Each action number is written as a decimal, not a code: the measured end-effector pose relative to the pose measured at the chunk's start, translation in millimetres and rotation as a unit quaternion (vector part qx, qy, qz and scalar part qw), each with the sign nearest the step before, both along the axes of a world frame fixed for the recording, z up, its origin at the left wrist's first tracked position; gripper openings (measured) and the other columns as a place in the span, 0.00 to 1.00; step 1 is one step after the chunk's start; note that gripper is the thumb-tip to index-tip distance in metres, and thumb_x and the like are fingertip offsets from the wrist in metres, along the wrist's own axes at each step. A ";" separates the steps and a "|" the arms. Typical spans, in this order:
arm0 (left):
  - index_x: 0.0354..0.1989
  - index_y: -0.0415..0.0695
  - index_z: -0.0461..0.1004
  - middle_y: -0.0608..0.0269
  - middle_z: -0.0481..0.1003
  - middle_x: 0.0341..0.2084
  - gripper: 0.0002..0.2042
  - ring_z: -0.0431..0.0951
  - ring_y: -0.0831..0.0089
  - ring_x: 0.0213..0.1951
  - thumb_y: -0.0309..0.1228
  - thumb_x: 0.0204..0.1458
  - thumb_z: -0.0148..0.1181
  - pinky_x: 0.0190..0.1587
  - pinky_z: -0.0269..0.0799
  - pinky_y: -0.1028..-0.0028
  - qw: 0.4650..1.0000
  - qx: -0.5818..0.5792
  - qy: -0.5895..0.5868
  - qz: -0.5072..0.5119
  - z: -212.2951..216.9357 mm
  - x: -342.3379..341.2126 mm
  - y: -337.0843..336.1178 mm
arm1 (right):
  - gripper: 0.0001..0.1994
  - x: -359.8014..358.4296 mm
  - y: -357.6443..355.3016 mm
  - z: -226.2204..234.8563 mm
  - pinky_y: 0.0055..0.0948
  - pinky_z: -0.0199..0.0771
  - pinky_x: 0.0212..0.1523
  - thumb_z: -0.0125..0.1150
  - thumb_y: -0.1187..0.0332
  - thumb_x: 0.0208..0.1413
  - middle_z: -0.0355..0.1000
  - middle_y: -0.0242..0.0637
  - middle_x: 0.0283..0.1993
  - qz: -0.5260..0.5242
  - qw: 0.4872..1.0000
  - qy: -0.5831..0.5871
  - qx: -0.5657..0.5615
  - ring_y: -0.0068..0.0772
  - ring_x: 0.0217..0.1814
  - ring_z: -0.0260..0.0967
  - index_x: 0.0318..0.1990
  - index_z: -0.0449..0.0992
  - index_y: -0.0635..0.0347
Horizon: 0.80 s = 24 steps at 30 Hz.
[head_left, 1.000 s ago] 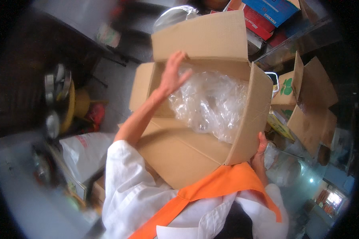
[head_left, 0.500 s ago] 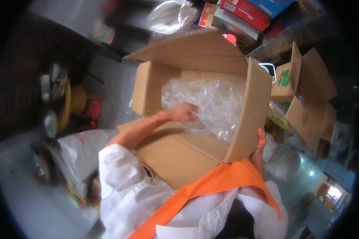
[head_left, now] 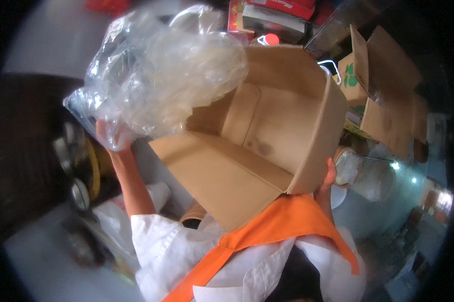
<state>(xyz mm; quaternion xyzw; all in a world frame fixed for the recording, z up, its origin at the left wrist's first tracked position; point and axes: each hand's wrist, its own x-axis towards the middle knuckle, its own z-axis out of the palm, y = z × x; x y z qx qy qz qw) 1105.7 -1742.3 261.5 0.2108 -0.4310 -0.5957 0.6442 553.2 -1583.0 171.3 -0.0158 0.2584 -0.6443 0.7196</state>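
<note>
A crumpled clear plastic bag (head_left: 161, 70) is up in the air at the upper left, partly in front of the box. My left hand (head_left: 112, 135) is closed on its lower end; the plastic covers most of the fingers. In front of me an open cardboard box (head_left: 282, 131) is tilted, its flaps spread and its inside facing me. No plastic shows in the visible part of the box, where a dark stain marks one panel. My right hand (head_left: 329, 175) grips the box's right side from outside, with some of its fingers hidden behind it.
Another open cardboard box (head_left: 393, 100) with a green print stands at the right. A bottle with a red cap (head_left: 271, 39) and stacked boxes (head_left: 274, 22) are at the far side. White sacking (head_left: 116, 216) lies at the lower left, below my left arm.
My left hand has pulled the clear plastic bag out of the cardboard box and raised it to the upper left. My right hand still holds the box's side.
</note>
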 end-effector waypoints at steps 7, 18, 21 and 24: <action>0.42 0.40 0.64 0.57 0.70 0.31 0.15 0.70 0.69 0.32 0.37 0.52 0.38 0.31 0.67 0.72 0.977 0.010 0.125 -0.175 -1.5 11.9 -111.9 | 0.21 37.6 49.0 -18.9 0.38 0.59 0.51 0.45 0.63 0.51 0.63 0.44 0.50 -0.164 0.983 0.056 0.062 0.40 0.50 0.61 0.51 0.60 0.66; 0.44 0.36 0.61 0.55 0.69 0.31 0.21 0.70 0.71 0.28 0.36 0.44 0.48 0.22 0.68 0.74 0.957 0.258 -0.089 -0.094 -93.7 -49.9 -164.3 | 0.17 120.0 211.1 21.4 0.29 0.61 0.46 0.46 0.60 0.51 0.67 0.35 0.41 -0.368 0.815 0.313 0.320 0.28 0.44 0.62 0.44 0.67 0.61; 0.42 0.36 0.61 0.56 0.68 0.32 0.22 0.70 0.69 0.29 0.40 0.44 0.49 0.26 0.69 0.74 0.877 0.295 0.090 -0.367 -118.6 -109.8 -145.9 | 0.17 122.7 301.5 12.8 0.29 0.61 0.48 0.46 0.61 0.52 0.66 0.35 0.43 -0.446 0.825 0.216 0.272 0.28 0.45 0.62 0.46 0.66 0.61; 0.38 0.41 0.64 0.59 0.67 0.30 0.19 0.69 0.70 0.28 0.43 0.43 0.50 0.27 0.70 0.72 0.936 0.027 -0.152 -0.316 -179.6 -155.1 -107.3 | 0.19 146.0 368.1 4.4 0.30 0.61 0.48 0.46 0.60 0.52 0.65 0.37 0.45 -0.575 0.712 0.216 0.340 0.30 0.47 0.61 0.48 0.64 0.62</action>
